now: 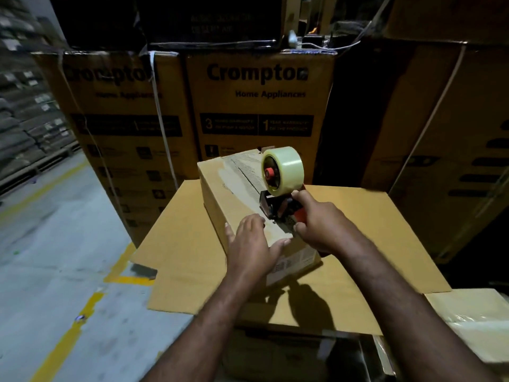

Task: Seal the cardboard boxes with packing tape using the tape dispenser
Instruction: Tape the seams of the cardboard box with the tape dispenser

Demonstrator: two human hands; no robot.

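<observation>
One small cardboard box [230, 197] lies under the left hand [252, 241], fingers straight and released. Just right of them, the right hand [321, 224] fingers grasp one tape dispenser [275, 206], bearing one tape roll [287, 166], atop the box.

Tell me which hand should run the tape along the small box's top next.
Right. The right hand grips the tape dispenser by its handle, and the dispenser rests on the top of the small box, near the person's edge. The left hand lies flat on that top, steadying it.
</observation>
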